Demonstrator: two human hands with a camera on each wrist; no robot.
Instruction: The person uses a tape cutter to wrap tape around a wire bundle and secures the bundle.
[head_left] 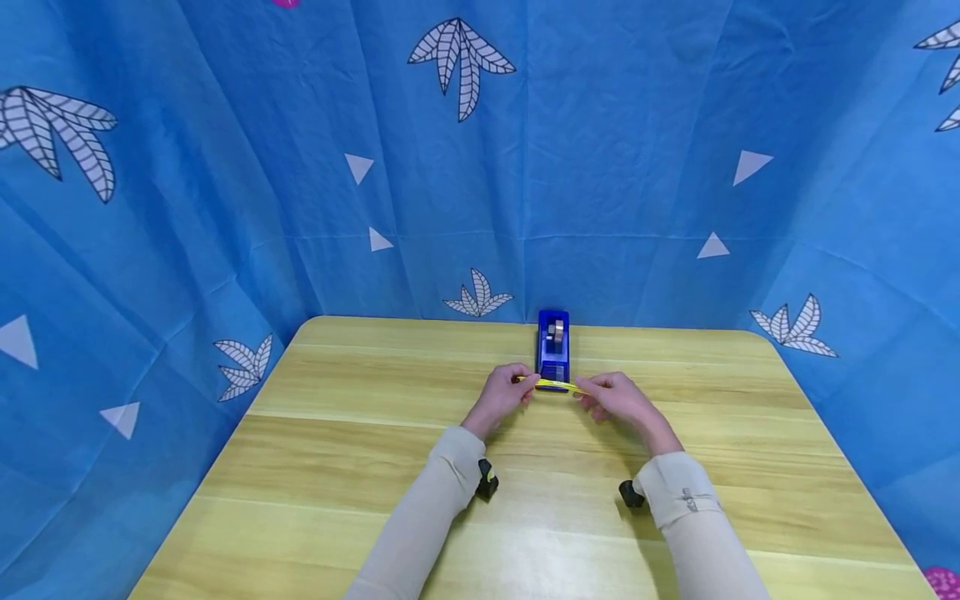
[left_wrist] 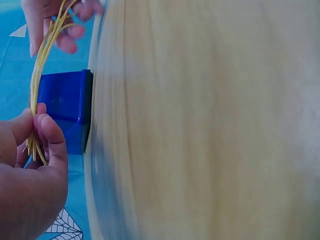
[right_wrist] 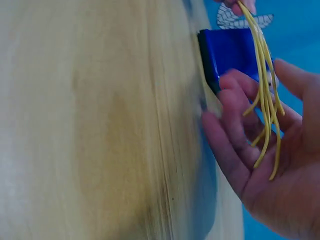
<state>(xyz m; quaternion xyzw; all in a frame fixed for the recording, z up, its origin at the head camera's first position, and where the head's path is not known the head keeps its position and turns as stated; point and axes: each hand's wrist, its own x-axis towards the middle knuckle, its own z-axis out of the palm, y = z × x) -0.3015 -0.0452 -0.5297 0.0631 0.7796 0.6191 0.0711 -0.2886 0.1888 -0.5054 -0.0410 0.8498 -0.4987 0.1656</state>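
In the head view my left hand (head_left: pixel 504 396) pinches one end of a bundle of thin yellow strands (head_left: pixel 555 384). The left wrist view shows thumb and fingers closed round that end, with short tips poking out below, and a shiny clear band along the bundle's middle (left_wrist: pixel 36 80). My right hand (head_left: pixel 618 397) is at the other end. Its fingers are spread and loosely bent in the right wrist view, and the loose strand ends (right_wrist: pixel 269 125) fan out before the palm. Just behind the bundle stands a blue tape dispenser (head_left: pixel 553 354) with a tape roll in it.
The wooden table (head_left: pixel 360 467) reaches back to a blue patterned curtain (head_left: pixel 600 167), which also hangs at both sides. The dispenser is at the table's back edge. Small black devices sit at the left wrist (head_left: pixel 487 481) and right wrist (head_left: pixel 632 495).
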